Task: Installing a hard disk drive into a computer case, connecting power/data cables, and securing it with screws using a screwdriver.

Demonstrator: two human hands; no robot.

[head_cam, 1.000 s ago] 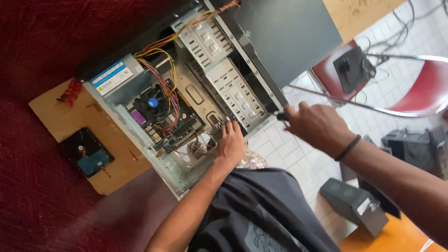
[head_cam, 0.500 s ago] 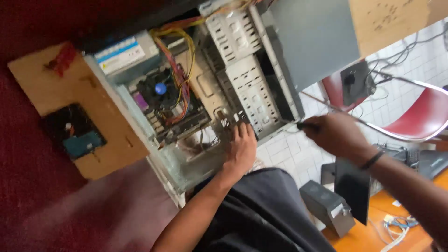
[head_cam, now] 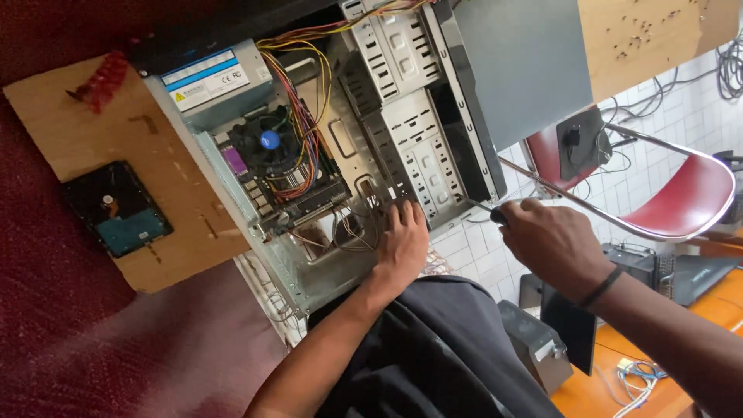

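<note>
Gripping a screwdriver (head_cam: 481, 209): right hand (head_cam: 551, 244) fisted on its handle.
Shaft axis points up-left at the drive cage (head_cam: 422, 159); left hand (head_cam: 402, 240) flat, open, inside the PC case (head_cam: 325, 267).

An open computer case (head_cam: 364, 155) lies on its side with its motherboard exposed. The left hand (head_cam: 402, 244) reaches into the case, fingers spread flat near the drive cage (head_cam: 414, 147), touching loose wires at the bottom edge. The right hand (head_cam: 553, 244) is closed in a grip around a screwdriver (head_cam: 486, 210), whose shaft points at the case's front edge. A CPU fan (head_cam: 267, 143) sits beside bundled coloured cables (head_cam: 306, 131). A hard drive (head_cam: 116, 207) lies on a cardboard sheet (head_cam: 70, 124), well apart. A red chair (head_cam: 681, 197) stands behind.
</note>
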